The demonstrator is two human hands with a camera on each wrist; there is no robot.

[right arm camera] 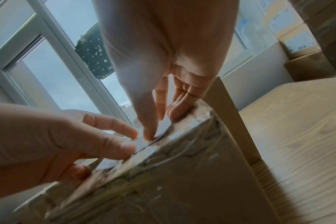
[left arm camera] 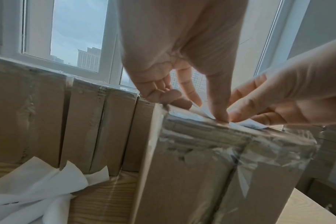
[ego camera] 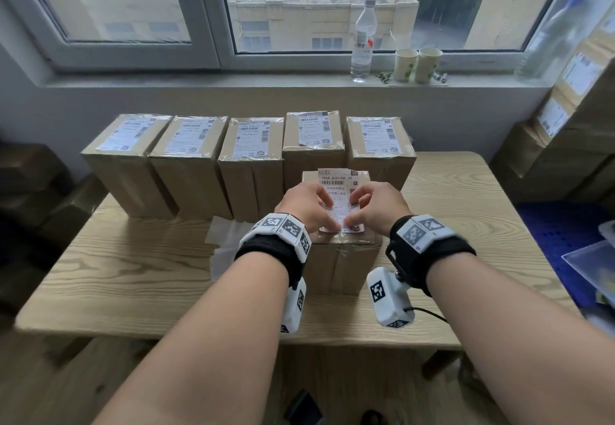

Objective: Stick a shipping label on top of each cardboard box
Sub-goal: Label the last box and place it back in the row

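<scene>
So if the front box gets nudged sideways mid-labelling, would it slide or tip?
The front box stands tall on a narrow base on the wooden table, so it would probably tip rather than slide. Glossy tape wraps its top edge, likely slick to grip. The left hand and right hand pressing the label probably steady it.

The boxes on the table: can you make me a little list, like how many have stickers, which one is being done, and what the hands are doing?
back row: five cardboard boxes, each with a label on top
front box: stands alone, nearest the person
shipping label: lies on the front box's top
left hand: fingertips press the label's near edge
right hand: fingertips press the same edge
beside the front box: white backing papers
</scene>
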